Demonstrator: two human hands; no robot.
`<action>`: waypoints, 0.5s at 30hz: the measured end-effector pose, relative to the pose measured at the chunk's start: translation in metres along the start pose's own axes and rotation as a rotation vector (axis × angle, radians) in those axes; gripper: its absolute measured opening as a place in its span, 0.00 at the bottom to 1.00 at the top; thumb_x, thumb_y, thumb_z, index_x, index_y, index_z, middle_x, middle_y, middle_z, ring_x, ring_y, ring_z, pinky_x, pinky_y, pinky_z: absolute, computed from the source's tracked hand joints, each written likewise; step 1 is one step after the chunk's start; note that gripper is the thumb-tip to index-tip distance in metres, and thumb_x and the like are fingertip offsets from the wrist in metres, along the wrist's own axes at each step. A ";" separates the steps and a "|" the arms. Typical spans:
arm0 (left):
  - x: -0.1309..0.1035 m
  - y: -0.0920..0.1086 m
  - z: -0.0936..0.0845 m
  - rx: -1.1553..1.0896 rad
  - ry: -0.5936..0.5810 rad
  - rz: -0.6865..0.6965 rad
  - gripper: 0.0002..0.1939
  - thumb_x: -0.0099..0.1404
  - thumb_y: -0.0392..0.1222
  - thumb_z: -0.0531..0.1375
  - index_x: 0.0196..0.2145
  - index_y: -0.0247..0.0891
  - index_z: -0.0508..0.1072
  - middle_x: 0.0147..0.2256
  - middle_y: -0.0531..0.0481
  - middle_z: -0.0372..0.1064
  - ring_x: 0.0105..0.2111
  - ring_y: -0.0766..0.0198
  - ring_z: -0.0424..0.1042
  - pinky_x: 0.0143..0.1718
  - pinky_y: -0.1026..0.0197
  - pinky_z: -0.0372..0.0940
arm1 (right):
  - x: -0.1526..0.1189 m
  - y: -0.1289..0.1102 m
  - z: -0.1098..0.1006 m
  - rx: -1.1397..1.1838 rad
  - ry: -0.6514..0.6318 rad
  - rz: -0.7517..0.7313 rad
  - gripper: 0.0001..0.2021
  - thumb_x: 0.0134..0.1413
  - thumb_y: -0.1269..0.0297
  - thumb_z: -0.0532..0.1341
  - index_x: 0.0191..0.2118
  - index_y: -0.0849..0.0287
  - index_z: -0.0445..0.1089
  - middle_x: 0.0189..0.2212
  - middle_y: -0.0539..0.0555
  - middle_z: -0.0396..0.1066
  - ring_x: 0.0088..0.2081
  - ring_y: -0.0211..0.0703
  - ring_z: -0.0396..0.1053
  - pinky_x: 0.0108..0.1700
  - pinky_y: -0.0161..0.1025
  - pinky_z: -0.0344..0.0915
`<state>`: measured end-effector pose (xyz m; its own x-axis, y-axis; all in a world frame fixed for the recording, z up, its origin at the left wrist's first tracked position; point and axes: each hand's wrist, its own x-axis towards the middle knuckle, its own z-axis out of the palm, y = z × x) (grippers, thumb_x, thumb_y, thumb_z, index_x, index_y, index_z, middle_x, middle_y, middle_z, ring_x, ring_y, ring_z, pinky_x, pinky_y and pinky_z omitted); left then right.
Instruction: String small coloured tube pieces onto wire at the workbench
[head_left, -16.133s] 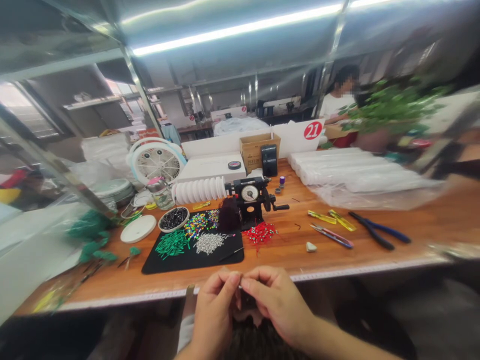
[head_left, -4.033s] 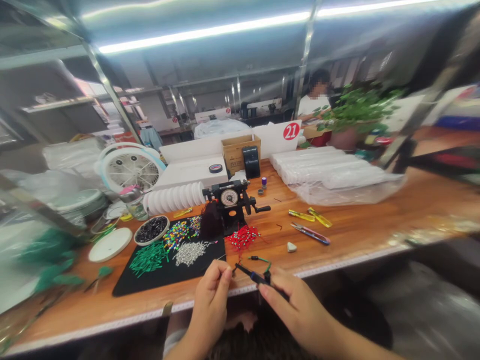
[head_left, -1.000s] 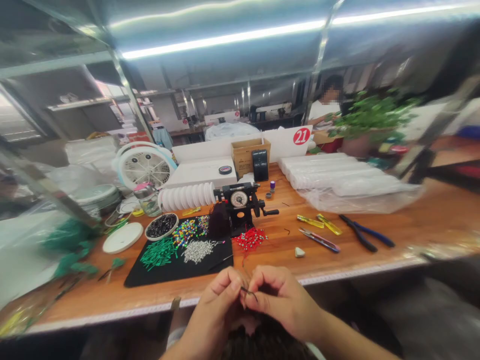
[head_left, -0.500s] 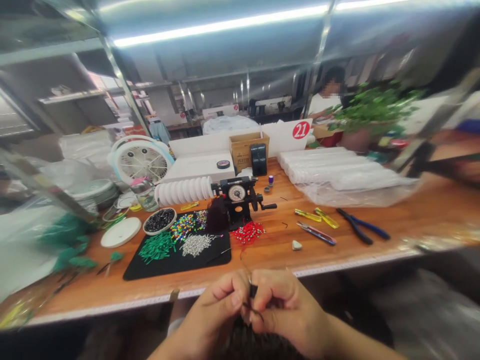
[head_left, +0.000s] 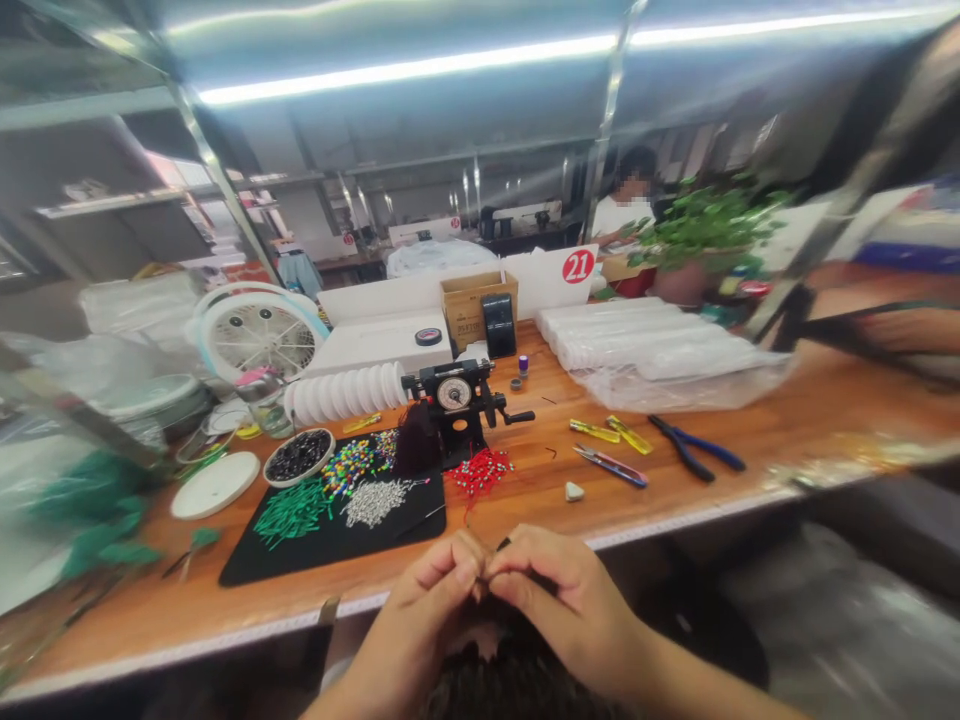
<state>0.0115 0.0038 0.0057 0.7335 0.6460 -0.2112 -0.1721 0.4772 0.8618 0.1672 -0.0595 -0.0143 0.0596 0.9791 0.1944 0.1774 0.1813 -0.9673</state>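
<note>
Small black piece [head_left: 503, 544] at the right fingertips, before the bench edge.
Tip of piece visible just above the right forefinger, remainder hidden by the fingers; half a second ago more of it stood between the hands, a dark strand curling below, both now largely covered; right hand [head_left: 553, 582]: thumb and bent forefinger pinched together, grasping the piece; left hand [head_left: 433, 595]: thumb and forefinger closed at the tips, meeting the right fingertips, contents too small to tell; beyond, red beaded threads [head_left: 480, 471], hand-cranked winder [head_left: 454, 394]; to the right, thread snips [head_left: 611, 466], blue-handled pliers [head_left: 711, 449].
</note>
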 end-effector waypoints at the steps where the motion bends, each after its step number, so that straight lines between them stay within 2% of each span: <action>1: 0.000 0.000 0.001 0.011 0.005 -0.002 0.12 0.60 0.43 0.62 0.25 0.34 0.67 0.27 0.52 0.58 0.27 0.69 0.60 0.30 0.66 0.58 | -0.001 -0.001 0.000 -0.041 0.037 -0.033 0.14 0.55 0.56 0.56 0.31 0.60 0.74 0.25 0.51 0.66 0.30 0.29 0.63 0.36 0.28 0.58; 4: 0.001 0.000 0.003 0.014 0.009 -0.027 0.12 0.59 0.44 0.62 0.25 0.34 0.67 0.25 0.53 0.58 0.25 0.69 0.60 0.29 0.66 0.57 | -0.002 -0.001 0.002 -0.023 0.082 -0.030 0.13 0.54 0.57 0.57 0.29 0.61 0.74 0.25 0.50 0.64 0.30 0.28 0.62 0.35 0.28 0.57; 7: 0.001 0.000 0.005 0.024 0.008 -0.065 0.12 0.59 0.44 0.62 0.24 0.34 0.65 0.23 0.53 0.57 0.23 0.69 0.59 0.27 0.67 0.55 | -0.001 0.003 0.005 0.271 0.023 0.098 0.14 0.51 0.56 0.60 0.28 0.63 0.71 0.24 0.49 0.63 0.27 0.26 0.60 0.31 0.28 0.56; 10: -0.001 0.001 0.008 0.080 -0.004 -0.059 0.14 0.58 0.45 0.62 0.24 0.34 0.65 0.23 0.53 0.57 0.24 0.69 0.57 0.27 0.67 0.53 | 0.000 0.010 0.008 0.635 -0.109 0.222 0.15 0.48 0.54 0.63 0.27 0.64 0.66 0.19 0.45 0.59 0.20 0.24 0.54 0.26 0.27 0.52; 12: -0.004 0.001 0.011 0.106 -0.017 -0.022 0.14 0.59 0.46 0.62 0.24 0.34 0.65 0.24 0.53 0.57 0.25 0.69 0.56 0.29 0.67 0.54 | -0.001 0.015 0.011 0.804 -0.173 0.266 0.16 0.45 0.55 0.65 0.27 0.64 0.64 0.20 0.46 0.60 0.20 0.25 0.57 0.27 0.28 0.54; 15: -0.006 -0.001 0.011 0.095 -0.035 -0.009 0.14 0.58 0.46 0.62 0.22 0.35 0.65 0.24 0.53 0.55 0.25 0.69 0.54 0.30 0.66 0.54 | -0.005 0.018 0.017 0.951 -0.158 0.287 0.16 0.43 0.58 0.67 0.25 0.65 0.64 0.21 0.47 0.63 0.22 0.25 0.60 0.28 0.27 0.56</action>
<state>0.0148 -0.0069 0.0115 0.7575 0.6199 -0.2047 -0.1034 0.4236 0.8999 0.1532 -0.0599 -0.0354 -0.1658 0.9859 -0.0233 -0.6854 -0.1322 -0.7161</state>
